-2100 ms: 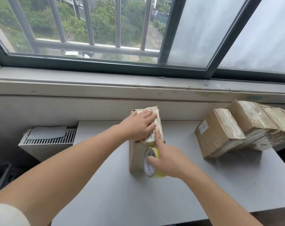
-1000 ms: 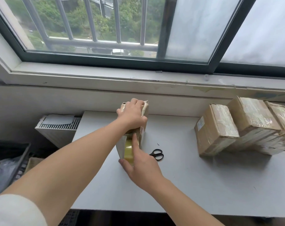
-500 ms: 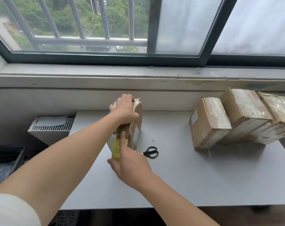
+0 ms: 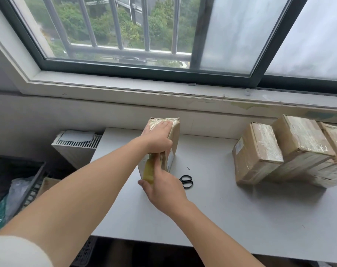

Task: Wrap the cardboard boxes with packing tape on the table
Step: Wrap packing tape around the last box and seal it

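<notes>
A tape-covered cardboard box point(image 4: 174, 138) stands upright on the grey table point(image 4: 231, 205), near its back left part. My left hand point(image 4: 158, 139) lies over the box's top, fingers straight and thumb down the near side. My right hand point(image 4: 163, 186) grips a yellow roll of packing tape point(image 4: 148, 172), seen edge-on, held against the box's near face with the index finger along it. Three wrapped boxes point(image 4: 260, 151) lean together at the table's right.
Black scissors point(image 4: 186, 181) lie on the table just right of my right hand. A white radiator point(image 4: 75, 145) stands left of the table, with a dark crate of bags point(image 4: 13, 182) beyond it. The window sill runs along the back wall.
The box has been turned, so its narrow side now faces me. The tape roll has gone from showing its round face to edge-on, and the scissors behind the box came into view.
</notes>
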Demonstrator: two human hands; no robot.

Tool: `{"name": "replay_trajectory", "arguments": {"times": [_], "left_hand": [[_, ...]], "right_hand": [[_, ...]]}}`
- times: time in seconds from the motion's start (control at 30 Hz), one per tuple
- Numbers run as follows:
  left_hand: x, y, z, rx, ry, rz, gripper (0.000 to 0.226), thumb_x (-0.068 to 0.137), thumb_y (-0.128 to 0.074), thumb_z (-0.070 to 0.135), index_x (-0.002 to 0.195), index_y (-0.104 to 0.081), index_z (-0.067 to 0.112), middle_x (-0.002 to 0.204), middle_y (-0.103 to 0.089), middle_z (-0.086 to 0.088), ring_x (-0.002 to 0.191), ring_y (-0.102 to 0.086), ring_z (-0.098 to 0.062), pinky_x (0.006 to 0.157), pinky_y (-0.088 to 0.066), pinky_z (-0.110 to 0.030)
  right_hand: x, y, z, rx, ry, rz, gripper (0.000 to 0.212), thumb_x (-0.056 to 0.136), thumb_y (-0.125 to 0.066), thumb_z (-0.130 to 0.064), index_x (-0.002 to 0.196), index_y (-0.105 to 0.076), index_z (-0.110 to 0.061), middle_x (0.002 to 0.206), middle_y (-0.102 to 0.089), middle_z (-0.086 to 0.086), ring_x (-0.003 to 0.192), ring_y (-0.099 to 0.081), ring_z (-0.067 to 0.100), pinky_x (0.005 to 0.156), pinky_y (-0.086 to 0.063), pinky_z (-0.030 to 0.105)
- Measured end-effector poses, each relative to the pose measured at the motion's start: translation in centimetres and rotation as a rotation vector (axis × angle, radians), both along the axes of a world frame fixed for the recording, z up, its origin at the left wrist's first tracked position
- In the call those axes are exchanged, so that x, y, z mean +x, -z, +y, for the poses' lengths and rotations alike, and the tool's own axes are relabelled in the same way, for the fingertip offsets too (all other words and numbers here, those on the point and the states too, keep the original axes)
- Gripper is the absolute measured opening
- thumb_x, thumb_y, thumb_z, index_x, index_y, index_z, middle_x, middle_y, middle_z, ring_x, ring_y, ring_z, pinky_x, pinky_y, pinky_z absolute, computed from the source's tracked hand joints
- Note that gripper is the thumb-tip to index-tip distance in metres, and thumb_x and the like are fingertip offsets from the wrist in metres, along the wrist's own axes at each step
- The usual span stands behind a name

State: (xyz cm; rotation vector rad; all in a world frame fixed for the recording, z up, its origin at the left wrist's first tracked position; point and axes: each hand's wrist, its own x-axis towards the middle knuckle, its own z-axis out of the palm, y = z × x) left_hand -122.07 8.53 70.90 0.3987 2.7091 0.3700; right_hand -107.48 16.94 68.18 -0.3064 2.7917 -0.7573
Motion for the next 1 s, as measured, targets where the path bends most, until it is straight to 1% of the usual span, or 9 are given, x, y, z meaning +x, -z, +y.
{"name": "replay_trajectory", "arguments": {"times": [0.1, 0.17, 0.27, 0.33, 0.43, 0.53, 0.7, 0.83, 1.0], "left_hand": [[0.9, 0.5, -0.7, -0.003, 0.006, 0.055, 0.075, 0.103, -0.042, 0.033, 0.165, -0.003, 0.02, 0.173, 0.0, 0.004, 0.158, 0.003, -0.009, 0.126, 0.009, -0.048], [1.8, 0.9, -1.3, 0.044, -0.029, 0.107, 0.07, 0.106, -0.043, 0.042, 0.165, -0.014, 0.018, 0.173, -0.007, 0.001, 0.158, -0.004, -0.014, 0.127, 0.003, -0.046], [3.8, 0.7, -1.8, 0.404, -0.174, 0.192, 0.046, 0.103, -0.057, 0.034, 0.144, -0.056, 0.012, 0.158, -0.045, -0.005, 0.148, -0.035, -0.017, 0.121, -0.022, -0.032], [5.6, 0.4, -2.3, 0.657, -0.313, 0.272, 0.024, 0.1, -0.061, 0.022, 0.12, -0.071, 0.012, 0.129, -0.067, 0.001, 0.124, -0.056, -0.013, 0.103, -0.037, -0.023], [7.6, 0.9, -3.6, 0.784, -0.42, 0.431, 0.009, 0.097, -0.063, 0.014, 0.09, -0.067, 0.015, 0.089, -0.063, 0.011, 0.09, -0.058, -0.012, 0.079, -0.043, -0.02], [8.8, 2.0, -5.1, 0.75, -0.457, 0.454, 0.02, 0.095, -0.063, 0.016, 0.077, -0.056, 0.019, 0.076, -0.055, 0.008, 0.077, -0.054, -0.018, 0.068, -0.038, -0.026], [10.7, 3.6, -7.1, 0.735, -0.462, 0.21, 0.008, 0.099, -0.061, 0.028, 0.099, -0.06, 0.02, 0.086, -0.066, 0.004, 0.084, -0.063, -0.022, 0.073, -0.047, -0.033], [11.1, 3.0, -7.8, 0.823, -0.532, -0.009, 0.023, 0.104, -0.055, 0.034, 0.124, -0.056, 0.023, 0.107, -0.062, 0.003, 0.098, -0.06, -0.019, 0.074, -0.046, -0.03], [10.3, 2.0, -7.8, 0.873, -0.584, -0.103, 0.021, 0.099, -0.063, 0.032, 0.116, -0.057, 0.02, 0.106, -0.064, -0.001, 0.088, -0.063, -0.013, 0.067, -0.049, -0.029]], "right_hand": [[0.4, 0.2, 0.1, -0.012, 0.002, 0.001, 0.087, 0.102, -0.05, -0.049, 0.161, 0.005, -0.016, 0.124, -0.064, 0.006, 0.101, -0.065, 0.036, 0.067, -0.04, 0.04], [0.4, 0.2, 0.0, -0.021, 0.016, -0.001, 0.082, 0.102, -0.051, -0.049, 0.16, -0.004, -0.015, 0.123, -0.065, 0.006, 0.104, -0.064, 0.035, 0.07, -0.043, 0.041], [0.4, -0.1, -0.2, -0.017, 0.028, -0.003, 0.078, 0.102, -0.052, -0.047, 0.16, -0.009, -0.016, 0.116, -0.068, 0.007, 0.101, -0.064, 0.035, 0.068, -0.037, 0.038], [0.5, -0.4, -0.4, -0.011, 0.042, 0.0, 0.081, 0.102, -0.053, -0.046, 0.161, -0.004, -0.02, 0.114, -0.069, 0.008, 0.1, -0.064, 0.035, 0.069, -0.041, 0.039], [0.3, -0.8, -0.9, -0.006, 0.063, -0.017, 0.088, 0.101, -0.053, -0.049, 0.163, 0.005, -0.025, 0.119, -0.067, 0.009, 0.104, -0.064, 0.035, 0.078, -0.049, 0.042], [-0.2, -1.1, -1.6, 0.001, 0.104, -0.049, 0.089, 0.101, -0.052, -0.052, 0.163, 0.009, -0.029, 0.126, -0.066, 0.012, 0.109, -0.062, 0.036, 0.084, -0.05, 0.043], [0.0, -1.3, -3.5, -0.028, 0.192, -0.076, 0.088, 0.101, -0.054, -0.04, 0.164, 0.007, -0.028, 0.131, -0.064, 0.017, 0.115, -0.06, 0.039, 0.095, -0.05, 0.046], [0.2, -1.5, -4.8, -0.073, 0.265, -0.119, 0.088, 0.101, -0.054, -0.036, 0.163, 0.009, -0.03, 0.131, -0.063, 0.021, 0.115, -0.06, 0.041, 0.096, -0.05, 0.045], [0.2, -1.5, -5.1, -0.204, 0.34, -0.175, 0.077, 0.103, -0.047, -0.034, 0.163, 0.002, -0.037, 0.143, -0.053, 0.021, 0.124, -0.056, 0.04, 0.102, -0.048, 0.044]]}}
